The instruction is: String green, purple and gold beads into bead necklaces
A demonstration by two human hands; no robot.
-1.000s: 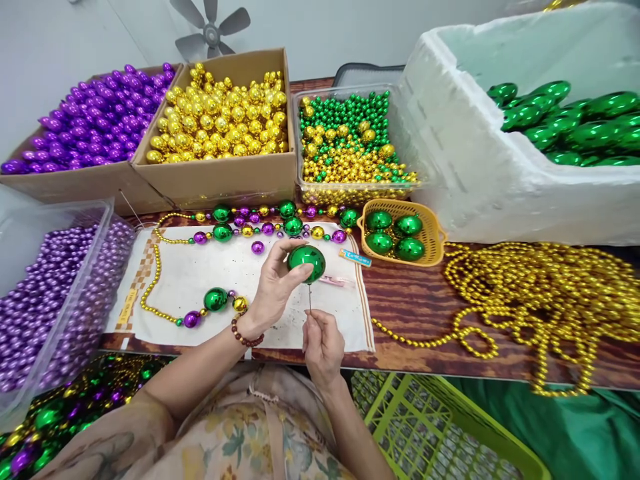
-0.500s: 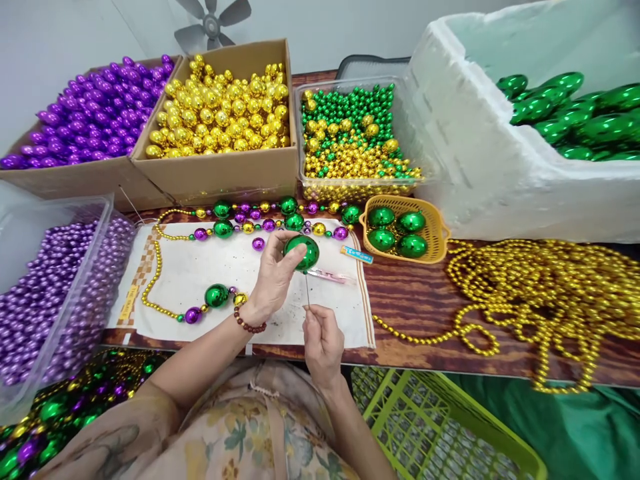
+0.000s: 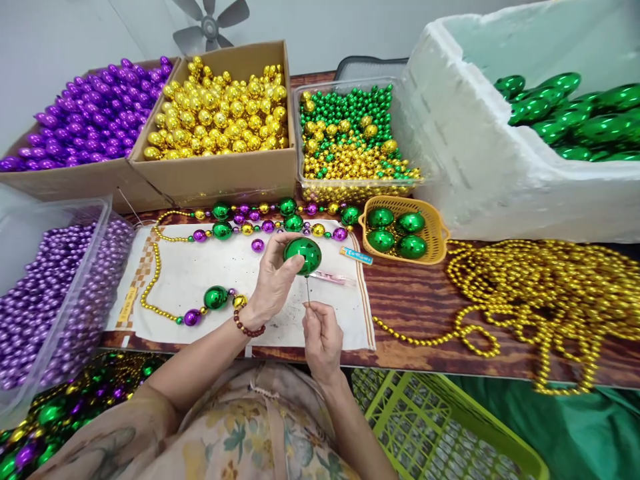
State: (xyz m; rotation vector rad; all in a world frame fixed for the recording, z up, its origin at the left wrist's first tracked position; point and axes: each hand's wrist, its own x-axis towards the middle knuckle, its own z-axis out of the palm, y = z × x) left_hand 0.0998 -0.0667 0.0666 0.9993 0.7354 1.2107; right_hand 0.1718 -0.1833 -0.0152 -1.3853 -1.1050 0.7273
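My left hand (image 3: 275,280) grips a large shiny green bead (image 3: 306,255) between thumb and fingers, above a white cloth (image 3: 180,267). Below it, my right hand (image 3: 323,337) pinches a thin needle (image 3: 309,291) that stands upright, its top end at the underside of the bead. How far it goes into the bead is hidden. A string of gold, green and purple beads (image 3: 216,297) lies on the cloth left of my left wrist and loops up to the back edge. One loose purple bead (image 3: 257,245) rests behind my left hand. A pinkish tool (image 3: 335,279) lies partly behind the green bead.
An orange basket (image 3: 443,233) with green beads stands right of the cloth, near a blue-labelled knife (image 3: 356,255). Boxes of purple (image 3: 95,110) and gold beads (image 3: 220,110), a clear tub (image 3: 345,181) and a foam box (image 3: 450,133) line the back. Gold bead chains (image 3: 550,293) heap at right.
The green bead has turned slightly in my left hand, and the thumb sits a little lower on it. My right hand stays almost in place on the needle.
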